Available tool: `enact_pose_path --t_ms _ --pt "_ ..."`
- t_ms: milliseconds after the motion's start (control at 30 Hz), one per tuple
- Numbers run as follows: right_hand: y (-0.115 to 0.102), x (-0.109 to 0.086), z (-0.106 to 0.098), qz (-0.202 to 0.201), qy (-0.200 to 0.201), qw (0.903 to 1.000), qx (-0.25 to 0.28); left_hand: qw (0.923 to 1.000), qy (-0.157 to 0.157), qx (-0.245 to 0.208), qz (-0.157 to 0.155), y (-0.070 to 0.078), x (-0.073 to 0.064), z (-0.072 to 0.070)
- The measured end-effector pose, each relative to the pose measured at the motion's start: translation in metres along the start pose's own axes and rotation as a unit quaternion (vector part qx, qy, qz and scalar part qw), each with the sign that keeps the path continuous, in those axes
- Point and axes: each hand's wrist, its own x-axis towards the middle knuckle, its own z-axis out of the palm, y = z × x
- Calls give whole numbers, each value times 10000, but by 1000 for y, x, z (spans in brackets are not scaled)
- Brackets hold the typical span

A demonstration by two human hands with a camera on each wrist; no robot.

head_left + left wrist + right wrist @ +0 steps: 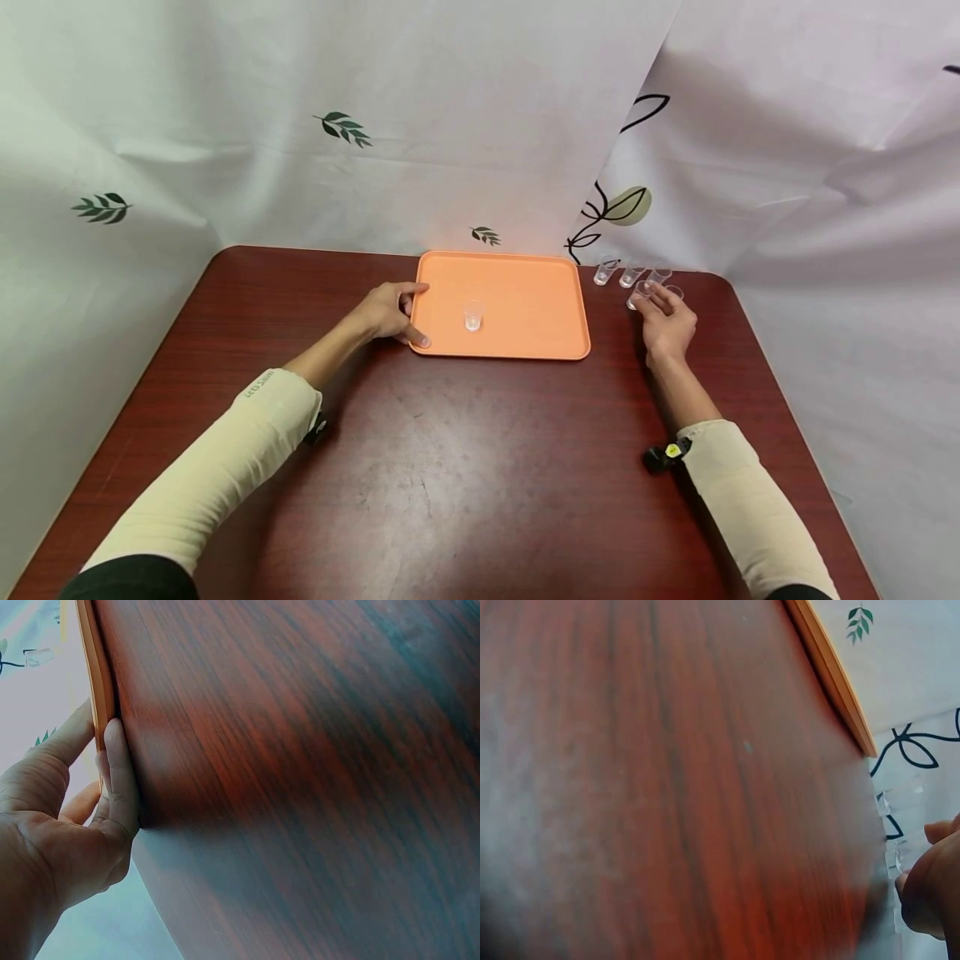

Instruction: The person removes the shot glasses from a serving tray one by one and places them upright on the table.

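An orange tray (517,333) lies toward the back of the table, with one small clear plastic cup (472,317) standing on it left of centre. My left hand (390,313) grips the tray's left edge, thumb at the near corner and index finger over the rim; the left wrist view shows fingers along the tray's side (96,667). Right of the tray, my right hand (670,327) pinches a clear cup (634,301) between thumb and fingertips. Another cup (676,292) is partly hidden behind that hand. In the right wrist view the hand (934,881) is cut off at the edge.
More clear cups (606,272) stand in a row at the table's back right, close to the hanging white cloth (420,192) with leaf prints. The dark reddish wooden table (480,467) stretches in front of the tray.
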Motion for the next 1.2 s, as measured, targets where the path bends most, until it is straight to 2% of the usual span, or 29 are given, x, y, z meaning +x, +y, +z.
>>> enact_pose_path --t_ms 267,500,700,933,1200 --pt "1 -2 -3 189 20 9993 -314 10000 4 -29 4 0 0 0" --pt "-2 -11 -10 302 -189 9981 -499 10000 5 -96 7 -1 0 0" --pt "-6 -17 -17 389 -320 9948 -886 10000 17 -80 1 -1 1 0" --pt "-7 -28 -20 191 -430 9932 -1068 9999 -27 -99 -51 1 1 1" --pt "-9 -38 -6 -89 -826 9924 -911 9998 -72 -194 -47 1 -1 -1"
